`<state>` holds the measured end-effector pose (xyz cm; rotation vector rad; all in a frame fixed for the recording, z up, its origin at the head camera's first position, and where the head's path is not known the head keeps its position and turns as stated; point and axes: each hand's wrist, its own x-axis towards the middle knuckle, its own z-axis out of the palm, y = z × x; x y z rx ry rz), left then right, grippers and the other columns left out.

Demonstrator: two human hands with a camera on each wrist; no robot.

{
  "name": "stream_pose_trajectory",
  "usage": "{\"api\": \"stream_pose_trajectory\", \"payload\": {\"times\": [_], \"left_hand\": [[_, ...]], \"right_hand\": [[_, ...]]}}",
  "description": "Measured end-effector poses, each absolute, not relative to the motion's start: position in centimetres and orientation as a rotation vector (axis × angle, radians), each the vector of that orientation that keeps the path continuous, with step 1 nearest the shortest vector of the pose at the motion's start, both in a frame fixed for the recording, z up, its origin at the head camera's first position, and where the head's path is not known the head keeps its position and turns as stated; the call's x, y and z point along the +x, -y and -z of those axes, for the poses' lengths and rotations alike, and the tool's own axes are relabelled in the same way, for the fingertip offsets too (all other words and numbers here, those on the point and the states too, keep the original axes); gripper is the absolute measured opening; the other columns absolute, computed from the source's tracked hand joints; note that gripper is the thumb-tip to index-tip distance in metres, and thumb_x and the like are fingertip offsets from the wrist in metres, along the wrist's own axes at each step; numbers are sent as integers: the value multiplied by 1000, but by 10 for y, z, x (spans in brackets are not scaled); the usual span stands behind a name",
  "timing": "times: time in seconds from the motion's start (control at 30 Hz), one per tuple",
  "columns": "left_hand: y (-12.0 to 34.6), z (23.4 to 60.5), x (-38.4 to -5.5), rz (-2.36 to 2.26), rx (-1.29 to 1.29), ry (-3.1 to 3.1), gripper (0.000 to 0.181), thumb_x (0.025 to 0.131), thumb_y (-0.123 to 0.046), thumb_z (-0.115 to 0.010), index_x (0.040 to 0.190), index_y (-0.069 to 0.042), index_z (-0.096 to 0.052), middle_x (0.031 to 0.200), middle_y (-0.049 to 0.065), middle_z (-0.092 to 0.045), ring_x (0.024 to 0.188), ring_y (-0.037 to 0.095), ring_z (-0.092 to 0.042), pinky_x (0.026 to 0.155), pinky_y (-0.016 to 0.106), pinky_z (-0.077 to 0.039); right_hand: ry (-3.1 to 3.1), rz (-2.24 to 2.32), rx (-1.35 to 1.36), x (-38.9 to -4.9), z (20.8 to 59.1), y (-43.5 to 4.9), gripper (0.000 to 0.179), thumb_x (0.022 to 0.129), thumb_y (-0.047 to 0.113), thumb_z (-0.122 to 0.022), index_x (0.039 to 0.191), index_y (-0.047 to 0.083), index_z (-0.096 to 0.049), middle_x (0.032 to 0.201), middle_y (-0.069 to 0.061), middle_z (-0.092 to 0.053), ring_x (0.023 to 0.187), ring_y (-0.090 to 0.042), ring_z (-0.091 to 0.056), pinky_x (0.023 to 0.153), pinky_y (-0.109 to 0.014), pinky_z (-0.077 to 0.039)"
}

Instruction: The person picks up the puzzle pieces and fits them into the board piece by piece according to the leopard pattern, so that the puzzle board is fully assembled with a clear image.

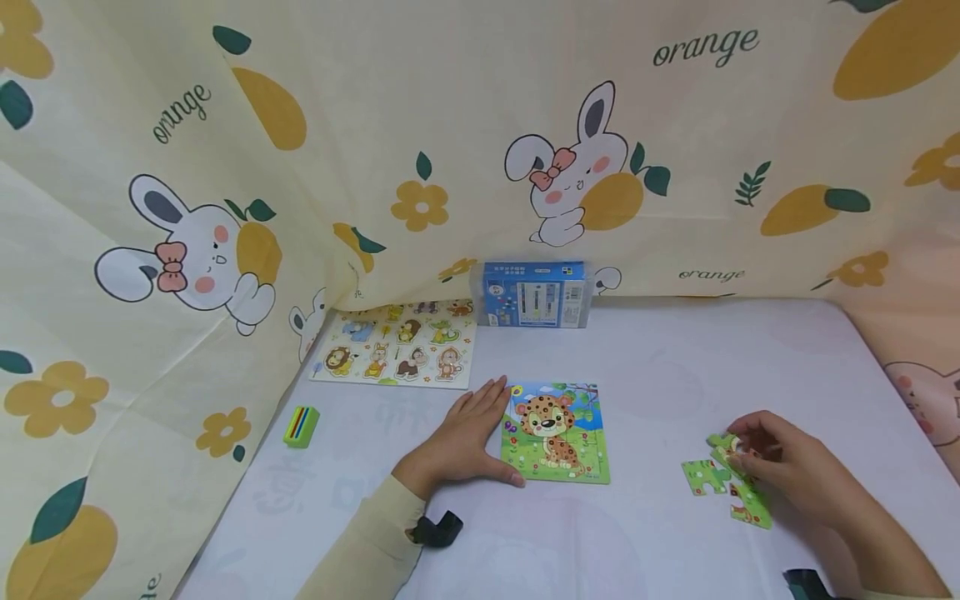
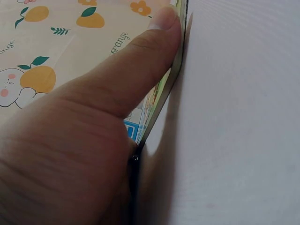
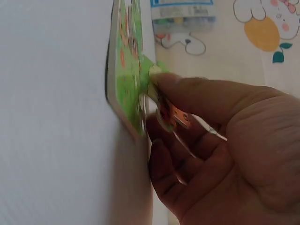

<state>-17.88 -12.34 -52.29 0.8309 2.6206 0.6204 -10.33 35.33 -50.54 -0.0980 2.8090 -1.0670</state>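
A square leopard jigsaw puzzle (image 1: pixel 553 433) lies on the table in the head view. My left hand (image 1: pixel 467 440) rests against its left side, fingers straight along the upper left and thumb by the lower edge. In the left wrist view the thumb (image 2: pixel 140 61) lies along the puzzle's edge. To the right, my right hand (image 1: pixel 791 467) pinches a green jigsaw piece (image 1: pixel 722 445) between thumb and fingers. Just below it lie loose pieces, one green (image 1: pixel 699 477) and one with red marks (image 1: pixel 752 508). The right wrist view shows the held piece (image 3: pixel 165 110) partly covered by the thumb.
A blue box in clear wrapping (image 1: pixel 534 294) stands at the back against the printed cloth. Left of it lies an animal picture board (image 1: pixel 397 343). A small green block with coloured stripes (image 1: pixel 302 427) sits near the left edge.
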Motion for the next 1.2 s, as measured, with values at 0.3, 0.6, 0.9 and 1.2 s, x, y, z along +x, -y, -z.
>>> {"api": "stream_pose_trajectory", "payload": {"times": [0.3,0.6,0.9,1.2], "left_hand": [[123,523,-178,-613,837,-2626,143,75,-80,-86,176,-10,-12,182,-2,2,165,13,7,131,44,2],[123,522,-179,-603,839,-2631,143,75,-80,-86,176,-9,-12,182,-1,2,165,14,8,131,43,3],[123,523,-179,-616,849,-2634,143,74,-79,-86,175,-8,-13,182,1,1,165,16,6,132,45,1],[123,523,-179,-623,840,-2625,142,75,-78,-86,176,-9,-13,182,0,2,165,15,7,132,44,2]], "right_hand": [[-2890,1105,-71,-103,506,-329,39,99,20,-85,130,4,-67,97,-2,-62,81,-15,-53,63,-25,-46],[-2812,1321,-217,-106,502,-284,26,105,13,-76,130,9,-73,104,-3,-71,83,-12,-63,66,-25,-56],[-2683,1508,-461,-112,510,-223,19,100,2,-79,114,13,-75,101,4,-74,82,-11,-65,69,-26,-57],[-2628,1441,-533,-116,516,-174,22,102,4,-77,122,12,-76,95,10,-70,83,-9,-65,73,-29,-57]]}}
